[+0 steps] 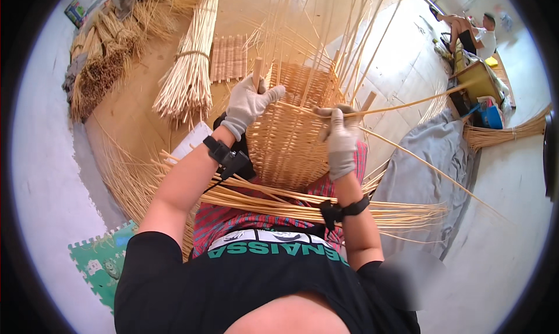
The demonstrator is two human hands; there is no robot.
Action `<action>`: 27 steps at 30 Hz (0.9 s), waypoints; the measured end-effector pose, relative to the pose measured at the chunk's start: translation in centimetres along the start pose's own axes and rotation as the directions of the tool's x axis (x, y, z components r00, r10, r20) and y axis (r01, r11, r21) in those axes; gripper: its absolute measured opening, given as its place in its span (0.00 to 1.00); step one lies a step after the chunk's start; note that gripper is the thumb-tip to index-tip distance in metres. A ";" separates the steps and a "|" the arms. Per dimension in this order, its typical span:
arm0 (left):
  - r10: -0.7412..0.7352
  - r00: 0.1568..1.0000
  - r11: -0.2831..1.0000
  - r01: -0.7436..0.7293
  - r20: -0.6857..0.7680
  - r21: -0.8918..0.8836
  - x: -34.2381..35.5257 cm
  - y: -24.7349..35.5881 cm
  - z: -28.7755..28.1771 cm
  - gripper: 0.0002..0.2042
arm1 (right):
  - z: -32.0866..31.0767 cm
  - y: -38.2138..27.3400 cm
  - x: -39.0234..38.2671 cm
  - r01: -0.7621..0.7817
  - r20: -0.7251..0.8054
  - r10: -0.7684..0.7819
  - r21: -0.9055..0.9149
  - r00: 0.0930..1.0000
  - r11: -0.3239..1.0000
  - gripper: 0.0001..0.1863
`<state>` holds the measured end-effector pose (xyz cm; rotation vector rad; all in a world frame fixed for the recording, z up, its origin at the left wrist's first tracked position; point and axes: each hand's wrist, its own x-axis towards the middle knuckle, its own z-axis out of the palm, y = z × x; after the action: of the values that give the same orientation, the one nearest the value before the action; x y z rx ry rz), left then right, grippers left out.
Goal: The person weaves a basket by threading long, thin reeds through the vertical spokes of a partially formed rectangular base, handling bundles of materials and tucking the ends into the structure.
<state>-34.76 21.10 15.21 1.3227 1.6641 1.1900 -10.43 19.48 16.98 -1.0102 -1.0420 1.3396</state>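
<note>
A partly woven wicker basket (289,145) stands before my lap, with long upright rods (372,40) rising from its far side and wooden pegs (257,72) at its corners. My left hand (249,105), in a pale work glove, is closed on the basket's left rim beside a peg, thumb over the edge. At the right rim my right hand (340,137), gloved too, is closed around a wicker rod (407,105) that runs out to the right. Its fingertips are partly hidden. Another rod (431,165) slants from near that hand toward the lower right.
Loose wicker rods (279,205) lie across my lap on a red plaid cloth (218,223). A tied bundle (189,72) and more bundles (110,48) lie at far left. Grey cloth (422,177) covers something at right. A person (483,40) sits far right near a blue container (492,115).
</note>
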 end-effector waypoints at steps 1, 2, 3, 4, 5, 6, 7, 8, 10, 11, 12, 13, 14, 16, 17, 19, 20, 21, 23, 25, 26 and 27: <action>0.050 0.998 0.998 -0.049 -0.030 0.028 -0.1 -0.1 -0.1 0.25 | -0.8 -0.7 0.2 0.056 -0.043 -0.058 -0.051 0.997 0.997 0.08; 0.100 0.993 0.994 -0.097 -0.058 0.055 0.1 -0.3 -0.1 0.24 | -2.5 -0.9 0.5 0.075 -0.046 -0.077 -0.037 0.996 0.996 0.08; 0.087 0.985 0.996 -0.091 -0.152 -0.022 0.8 -1.5 -0.1 0.21 | -4.6 -0.9 0.9 0.162 -0.167 -0.156 0.024 0.974 0.986 0.10; 0.099 0.987 0.994 -0.103 -0.130 -0.021 -0.1 0.6 -0.2 0.21 | -6.0 -1.0 0.7 0.245 -0.313 -0.214 0.062 0.926 0.968 0.12; 0.197 0.951 0.971 -0.222 -0.237 -0.084 -1.4 2.7 -0.7 0.19 | -6.5 -0.7 1.0 0.254 -0.334 -0.221 0.057 0.916 0.966 0.12; 0.264 0.893 0.933 -0.333 -0.364 -0.138 -2.9 4.3 -0.9 0.17 | -6.4 -1.3 1.2 0.241 -0.322 -0.199 0.096 0.926 0.966 0.12; 0.393 0.918 0.873 -0.391 -0.052 -0.292 -2.7 4.2 -0.3 0.22 | -6.4 -1.8 1.0 0.227 -0.307 -0.178 0.131 0.935 0.965 0.13; 0.388 0.920 0.871 -0.386 -0.055 -0.305 -2.6 5.0 1.0 0.22 | -6.4 -2.2 0.3 0.225 -0.307 -0.180 0.117 0.935 0.967 0.13; -0.314 0.833 0.945 0.228 0.456 0.234 -1.8 7.6 3.9 0.26 | -5.8 -3.3 0.5 0.219 -0.171 -0.211 0.030 0.962 0.975 0.14; -0.308 0.840 0.948 0.230 0.447 0.221 -1.4 7.0 4.2 0.26 | -5.5 -3.9 1.2 0.176 -0.165 -0.187 -0.082 0.968 0.981 0.15; -0.232 0.887 0.950 0.119 0.398 0.289 -0.9 5.7 4.6 0.26 | -4.6 -5.0 2.7 0.175 -0.110 -0.195 -0.168 0.975 0.970 0.16; -0.152 0.919 0.933 0.012 0.363 0.360 -1.0 5.0 5.2 0.28 | -3.3 -6.1 4.7 0.170 -0.065 -0.192 -0.256 0.979 0.952 0.17; -0.151 0.914 0.934 0.008 0.375 0.357 -1.5 5.5 5.9 0.28 | -2.2 -6.8 7.3 0.268 0.066 -0.265 -0.417 0.962 0.869 0.27; -0.173 0.955 0.891 0.047 0.241 0.452 -2.0 7.2 7.8 0.28 | 0.7 -7.7 13.7 0.511 0.272 -0.444 -0.609 0.853 0.607 0.37; -0.243 0.944 0.929 0.160 0.224 0.333 -2.1 6.9 7.8 0.30 | 1.7 -7.6 14.5 0.575 0.337 -0.491 -0.654 0.803 0.491 0.38; -0.194 0.965 0.921 0.118 0.174 0.370 -1.5 5.1 6.7 0.30 | 4.7 -10.1 12.6 0.481 0.249 -0.427 -0.628 0.869 0.611 0.36; -0.135 0.980 0.910 0.066 0.143 0.409 -1.4 4.3 6.5 0.29 | 5.2 -11.4 10.6 0.282 0.109 -0.265 -0.534 0.958 0.797 0.34; -0.215 0.943 0.936 0.125 0.254 0.328 -1.5 6.3 6.7 0.27 | -1.7 -8.3 11.6 0.562 0.264 -0.509 -0.549 0.819 0.619 0.33; -0.178 0.962 0.921 0.090 0.206 0.378 -1.6 5.3 6.8 0.26 | -6.6 -3.6 6.0 0.586 -0.028 -0.601 -0.192 0.799 0.787 0.24; -0.124 0.981 0.913 0.054 0.149 0.405 -1.0 4.6 7.0 0.23 | -7.7 -1.3 -0.5 0.431 -0.277 -0.431 -0.067 0.859 0.900 0.13; -0.129 0.979 0.911 0.054 0.159 0.409 -1.4 5.1 6.8 0.23 | -7.5 -2.0 -3.2 0.264 -0.359 -0.268 -0.062 0.894 0.963 0.10; -0.251 0.946 0.943 0.192 0.204 0.273 -1.8 6.3 6.4 0.21 | -8.7 -1.9 -4.3 0.262 -0.372 -0.265 -0.059 0.890 0.963 0.10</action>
<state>-26.36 21.24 18.94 1.3243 1.7729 0.6773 -1.43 15.40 16.63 -1.0401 -0.8536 0.8754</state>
